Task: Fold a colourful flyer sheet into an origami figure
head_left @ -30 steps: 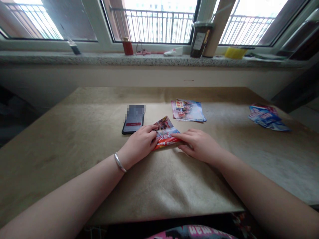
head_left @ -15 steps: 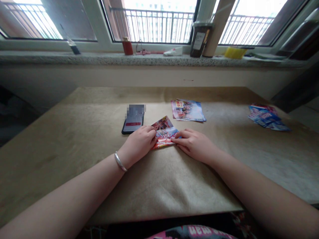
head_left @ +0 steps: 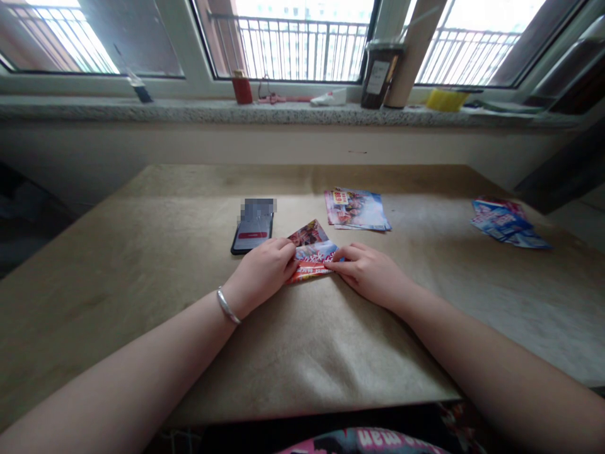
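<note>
Folded leaflet — between left fingers and right fingers — touching both

Tan tabletop is kinda littered with a black phone, folded red-blue leaflet, pink-blue flyers and glossy bluish papers.

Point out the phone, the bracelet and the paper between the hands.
Phone [head_left: 254, 227], head view: middle of the screen.
Bracelet [head_left: 227, 307], head view: middle of the band.
Paper [head_left: 312, 253], head view: its printed middle.

1 leaflet | 2 paper piles | 1 phone | 2 hands
</note>
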### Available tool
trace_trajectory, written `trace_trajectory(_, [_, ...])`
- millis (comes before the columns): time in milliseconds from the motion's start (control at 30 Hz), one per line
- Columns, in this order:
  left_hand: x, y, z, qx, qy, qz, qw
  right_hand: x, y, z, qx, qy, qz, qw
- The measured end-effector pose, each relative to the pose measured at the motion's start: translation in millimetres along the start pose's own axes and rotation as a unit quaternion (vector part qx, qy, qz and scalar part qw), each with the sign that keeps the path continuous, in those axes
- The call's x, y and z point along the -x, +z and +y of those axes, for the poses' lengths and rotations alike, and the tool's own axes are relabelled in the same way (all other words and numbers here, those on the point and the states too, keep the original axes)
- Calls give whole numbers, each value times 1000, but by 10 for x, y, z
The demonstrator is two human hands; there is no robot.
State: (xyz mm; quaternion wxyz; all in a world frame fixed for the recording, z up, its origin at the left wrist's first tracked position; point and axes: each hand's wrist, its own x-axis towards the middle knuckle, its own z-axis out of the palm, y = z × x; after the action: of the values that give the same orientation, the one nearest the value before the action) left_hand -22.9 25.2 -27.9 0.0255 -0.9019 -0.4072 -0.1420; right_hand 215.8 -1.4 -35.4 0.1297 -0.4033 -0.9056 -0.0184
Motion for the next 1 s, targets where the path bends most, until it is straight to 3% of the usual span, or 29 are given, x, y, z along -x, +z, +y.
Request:
trace_trajectory(233, [23, -91, -12, 59, 75, -41, 995, 13, -12, 99, 5, 0, 5, 1000])
trace_trajectory(467, [69, -168, 17, -5, 52, -75, 996, 13, -17, 91, 14, 4, 9, 1000])
trace_trajectory(1000, [58, -192, 91, -37, 42, -73, 996, 6, -46, 60, 20, 15, 5, 1000])
